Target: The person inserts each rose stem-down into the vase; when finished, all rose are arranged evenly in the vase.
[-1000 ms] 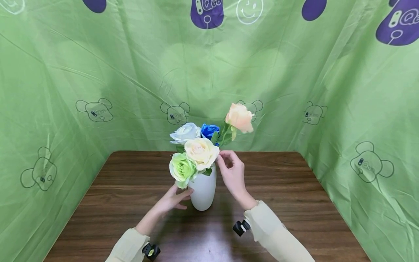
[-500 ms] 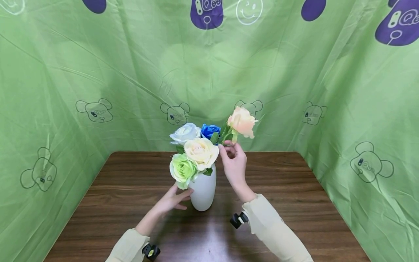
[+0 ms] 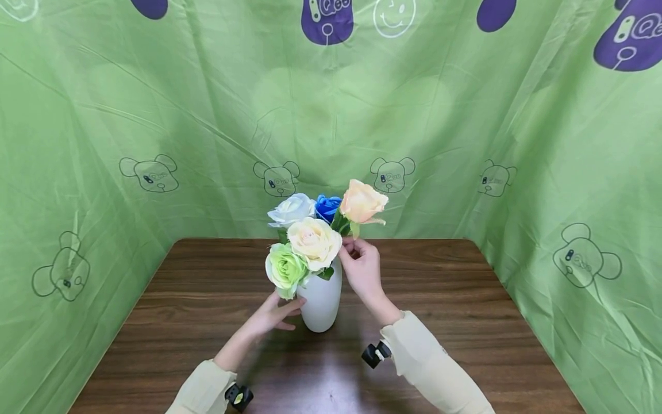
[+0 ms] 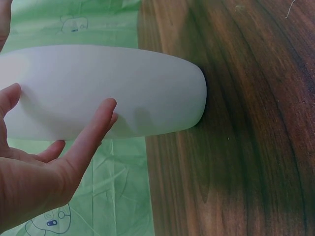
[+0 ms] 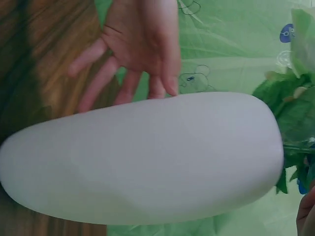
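Note:
A white vase (image 3: 322,305) stands upright on the table, filled with a pale blue rose (image 3: 292,210), a blue rose (image 3: 327,207), a cream rose (image 3: 314,244) and a green rose (image 3: 285,267). My right hand (image 3: 363,270) pinches the peach rose (image 3: 364,201) low on its stem, beside the vase mouth. That stem is mostly hidden by fingers and leaves. On the vase's left side, my left hand (image 3: 270,316) rests its fingertips against the wall. Its fingers are spread and fairly straight in the left wrist view, around the vase body (image 4: 113,78).
The brown wooden table (image 3: 439,299) reaches back to a green cloth backdrop (image 3: 222,115), which also rises on both sides. Small black cameras hang at both wrists, the right camera (image 3: 376,355) and the left camera (image 3: 239,397).
The peach rose and my right hand first shifted slightly right, then moved left and the bloom came lower, closer to the other roses. My left hand and the vase stay in place.

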The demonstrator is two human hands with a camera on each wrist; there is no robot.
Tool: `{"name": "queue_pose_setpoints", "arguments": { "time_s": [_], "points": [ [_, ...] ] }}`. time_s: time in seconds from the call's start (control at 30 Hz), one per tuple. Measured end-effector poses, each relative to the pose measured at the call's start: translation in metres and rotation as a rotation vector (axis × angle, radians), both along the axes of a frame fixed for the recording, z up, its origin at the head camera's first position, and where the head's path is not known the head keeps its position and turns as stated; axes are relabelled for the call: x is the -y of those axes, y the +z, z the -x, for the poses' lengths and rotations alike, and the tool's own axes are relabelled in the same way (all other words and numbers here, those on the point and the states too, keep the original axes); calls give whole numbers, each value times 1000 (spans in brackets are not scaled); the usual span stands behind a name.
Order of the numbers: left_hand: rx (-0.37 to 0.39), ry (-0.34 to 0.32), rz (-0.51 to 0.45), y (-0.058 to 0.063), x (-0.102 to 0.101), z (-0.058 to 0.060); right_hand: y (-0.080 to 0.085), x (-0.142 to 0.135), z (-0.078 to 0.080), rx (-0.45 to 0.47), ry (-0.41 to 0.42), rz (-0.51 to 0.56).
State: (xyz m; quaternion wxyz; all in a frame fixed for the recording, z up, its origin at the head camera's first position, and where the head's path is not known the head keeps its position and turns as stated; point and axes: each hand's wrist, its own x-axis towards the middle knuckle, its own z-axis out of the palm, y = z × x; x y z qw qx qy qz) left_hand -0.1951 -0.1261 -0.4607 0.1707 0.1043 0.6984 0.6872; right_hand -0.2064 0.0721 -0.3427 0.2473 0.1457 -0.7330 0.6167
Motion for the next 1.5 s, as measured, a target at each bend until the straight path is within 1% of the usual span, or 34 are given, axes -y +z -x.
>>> {"name": "queue_pose_setpoints", "arguments": {
  "time_s": [0.2, 0.33, 0.47, 0.53, 0.77, 0.87, 1.0, 1.03, 1.07, 1.2, 1.27, 1.33, 1.5],
  "points": [
    [-4, -5, 7, 0, 0, 1, -13, 1, -4, 36, 15, -44],
    [-17, -7, 11, 0, 0, 2, -17, 1, -6, 45, 26, -70],
    [-6, 7, 18, -1, 0, 2, -21, 0, -6, 58, 40, -93],
    [-4, 11, 25, -1, -1, 2, -25, -1, -4, 61, 52, -111],
    [5, 20, 33, 0, -1, 1, -53, -7, 15, 74, 61, -132],
    [4, 18, 33, 0, -1, 1, -56, -7, 16, 71, 58, -128],
    [4, 16, 24, 0, -1, 0, -56, -7, 15, 83, 63, -123],
    [3, 15, 18, 0, -1, 0, -54, -7, 15, 93, 67, -120],
    [9, 14, 11, 2, -1, -1, -49, -7, 12, 99, 71, -120],
    [14, 7, 9, 18, -3, -8, -28, -5, -1, 116, 80, -128],
    [18, 6, 12, 24, -4, -10, -20, -4, -7, 116, 84, -126],
    [18, 6, 12, 22, -3, -9, -21, -5, -7, 114, 93, -114],
    [11, 18, 8, 2, -1, -1, -31, -10, -6, 108, 116, -83]
  ]
}}
